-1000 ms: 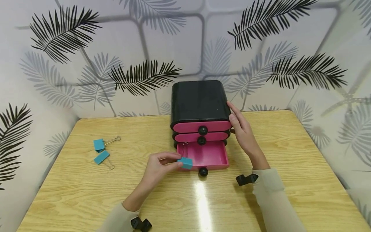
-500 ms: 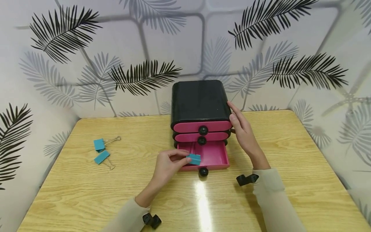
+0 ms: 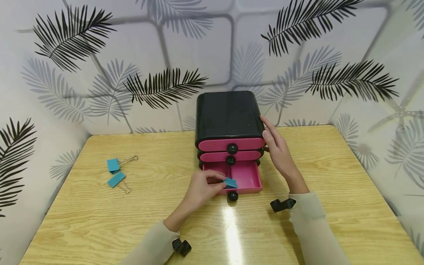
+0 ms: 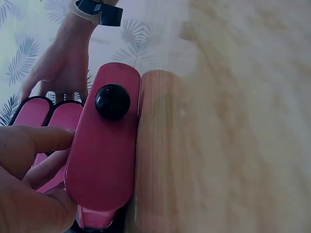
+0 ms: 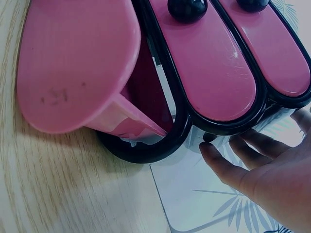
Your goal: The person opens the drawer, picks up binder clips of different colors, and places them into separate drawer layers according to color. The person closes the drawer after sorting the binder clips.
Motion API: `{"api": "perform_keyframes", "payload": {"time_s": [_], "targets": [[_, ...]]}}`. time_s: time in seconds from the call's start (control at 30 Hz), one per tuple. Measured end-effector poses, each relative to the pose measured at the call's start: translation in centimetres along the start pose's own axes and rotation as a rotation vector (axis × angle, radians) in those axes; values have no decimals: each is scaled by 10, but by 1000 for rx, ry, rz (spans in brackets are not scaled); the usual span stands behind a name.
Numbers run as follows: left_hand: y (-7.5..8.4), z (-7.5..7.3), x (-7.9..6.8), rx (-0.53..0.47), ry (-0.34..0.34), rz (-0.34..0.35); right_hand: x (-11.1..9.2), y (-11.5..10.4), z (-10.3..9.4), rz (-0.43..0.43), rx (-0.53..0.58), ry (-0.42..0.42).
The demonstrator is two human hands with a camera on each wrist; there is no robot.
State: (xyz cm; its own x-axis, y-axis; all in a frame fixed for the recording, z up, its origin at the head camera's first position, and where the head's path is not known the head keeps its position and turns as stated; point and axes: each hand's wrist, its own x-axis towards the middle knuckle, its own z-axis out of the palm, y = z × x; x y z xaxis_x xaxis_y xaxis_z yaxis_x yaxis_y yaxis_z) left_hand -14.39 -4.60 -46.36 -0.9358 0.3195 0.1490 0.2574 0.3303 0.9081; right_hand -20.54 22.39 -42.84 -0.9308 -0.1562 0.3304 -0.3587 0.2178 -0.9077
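Observation:
My left hand (image 3: 202, 188) pinches a blue binder clip (image 3: 230, 183) between thumb and fingers, low over the pulled-out bottom drawer (image 3: 246, 175), just behind its front wall. In the left wrist view the drawer's pink front with its black knob (image 4: 112, 101) hides the clip, while the fingers reach in behind it. My right hand (image 3: 279, 151) rests with extended fingers against the right side of the black and pink drawer cabinet (image 3: 228, 116). From the right wrist, that hand (image 5: 272, 170) shows its fingertips touching the cabinet's side.
Two more blue binder clips, an upper one (image 3: 113, 165) and a lower one (image 3: 116, 179), lie on the wooden table (image 3: 82, 221) to the left. The cabinet's upper drawers are pushed in. A patterned wall (image 3: 159, 55) stands close behind the table.
My left hand has moved to the right along the drawer and lowered the binder clip into it, turning it slightly. My right hand has stayed against the cabinet.

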Motion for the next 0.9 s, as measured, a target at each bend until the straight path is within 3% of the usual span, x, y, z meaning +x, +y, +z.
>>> {"api": "perform_keyframes", "payload": {"time_s": [0.13, 0.4, 0.63, 0.9], "targets": [[4, 2, 6, 111, -45, 37, 0, 0, 0, 4, -5, 4], [10, 8, 17, 231, -115, -17, 0, 3, 0, -1, -4, 4], [10, 15, 21, 262, -120, -33, 1, 2, 1, -1, -8, 2], [8, 18, 27, 222, -165, -26, 0, 2, 0, 5, -11, 6]]}}
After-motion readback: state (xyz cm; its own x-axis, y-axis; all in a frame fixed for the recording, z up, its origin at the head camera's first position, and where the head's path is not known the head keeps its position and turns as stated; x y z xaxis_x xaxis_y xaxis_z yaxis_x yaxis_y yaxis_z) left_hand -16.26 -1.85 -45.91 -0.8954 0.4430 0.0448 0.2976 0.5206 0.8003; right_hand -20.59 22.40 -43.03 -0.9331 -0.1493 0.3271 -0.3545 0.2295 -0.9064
